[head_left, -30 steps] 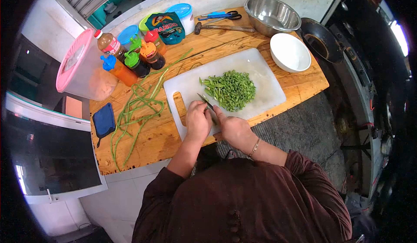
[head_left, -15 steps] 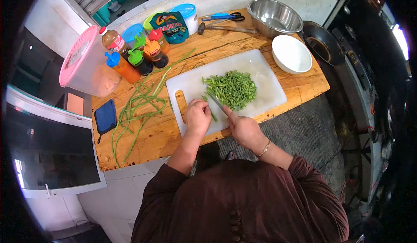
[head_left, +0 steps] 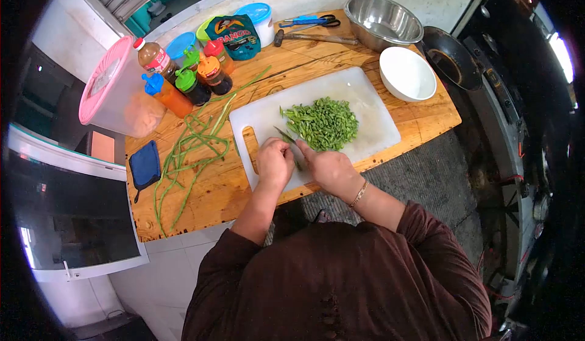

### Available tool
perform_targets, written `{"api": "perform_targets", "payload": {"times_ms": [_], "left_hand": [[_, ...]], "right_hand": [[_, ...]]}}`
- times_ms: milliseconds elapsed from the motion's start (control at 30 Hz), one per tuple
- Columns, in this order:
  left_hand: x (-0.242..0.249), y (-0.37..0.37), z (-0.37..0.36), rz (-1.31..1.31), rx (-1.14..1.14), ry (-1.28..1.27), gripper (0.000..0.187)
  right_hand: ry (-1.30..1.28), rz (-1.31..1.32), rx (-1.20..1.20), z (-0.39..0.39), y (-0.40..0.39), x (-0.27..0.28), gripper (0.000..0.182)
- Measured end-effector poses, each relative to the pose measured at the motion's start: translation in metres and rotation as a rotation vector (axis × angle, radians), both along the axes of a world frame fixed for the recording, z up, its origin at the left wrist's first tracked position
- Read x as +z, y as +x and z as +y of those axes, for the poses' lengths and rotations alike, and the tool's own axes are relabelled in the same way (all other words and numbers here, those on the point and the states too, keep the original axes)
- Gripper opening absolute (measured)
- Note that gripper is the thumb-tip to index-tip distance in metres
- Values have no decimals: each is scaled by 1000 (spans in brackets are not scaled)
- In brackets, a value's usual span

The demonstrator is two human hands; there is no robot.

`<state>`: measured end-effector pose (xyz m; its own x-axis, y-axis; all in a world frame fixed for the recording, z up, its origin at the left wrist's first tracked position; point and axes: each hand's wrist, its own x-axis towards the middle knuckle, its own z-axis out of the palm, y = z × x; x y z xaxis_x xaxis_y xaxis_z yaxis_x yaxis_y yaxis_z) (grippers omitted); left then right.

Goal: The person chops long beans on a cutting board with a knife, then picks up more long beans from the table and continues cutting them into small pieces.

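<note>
Left hand (head_left: pixel 275 163) clenched over long beans (head_left: pixel 294 147) to steady them, right hand (head_left: pixel 329 169) apparently gripping knife (head_left: pixel 285 136), near cutting board's (head_left: pixel 378 122) front edge.

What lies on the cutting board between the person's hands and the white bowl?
In the head view, a pile of chopped green beans lies on the cutting board between the hands and the white bowl.

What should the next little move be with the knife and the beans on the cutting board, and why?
Probably another slice down through the long beans pinned under the left hand. The right hand has the knife angled right beside those fingers, uncut bean remains, and the chopped pile lies just beyond the blade on the cutting board.
</note>
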<state>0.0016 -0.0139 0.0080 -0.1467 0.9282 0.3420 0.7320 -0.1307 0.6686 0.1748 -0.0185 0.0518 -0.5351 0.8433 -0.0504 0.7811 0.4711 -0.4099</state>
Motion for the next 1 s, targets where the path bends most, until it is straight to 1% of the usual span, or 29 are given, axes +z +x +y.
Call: {"api": "perform_targets", "payload": {"times_ms": [67,167,267,367,467,567,667,767,867,967,1000], "left_hand": [[-1,2,-1,-61,26,1,3],[-6,2,-2,-134,64,7,4],[-5,2,-2,-119,69,13,4],[-5,1,-1,-184,58,-33,4],[-2,0,-1,-50,48,58,4],[1,-2,-1,-85,18,0,3],[5,2,-1,-120,51,12,2],[9,3,-2,-145,77,-76,6],[3,4,-1,-130,51,36,3],[3,5,-1,-79,38,53,3],[3,6,-2,-81,39,62,3]], "right_hand": [[38,32,-7,-3,6,-5,61],[-19,90,-31,-27,20,13,58],[20,74,-77,-37,26,-3,54],[-41,100,-55,-22,20,-9,66],[-5,202,-110,-18,16,-2,54],[-22,91,-68,-34,18,12,55],[-2,90,-51,-39,20,4,57],[7,48,-14,-40,15,6,69],[-51,-21,-76,-42,6,4,70],[28,-49,-90,-40,-9,-4,66],[32,-8,-77,-38,-8,-4,65]]}}
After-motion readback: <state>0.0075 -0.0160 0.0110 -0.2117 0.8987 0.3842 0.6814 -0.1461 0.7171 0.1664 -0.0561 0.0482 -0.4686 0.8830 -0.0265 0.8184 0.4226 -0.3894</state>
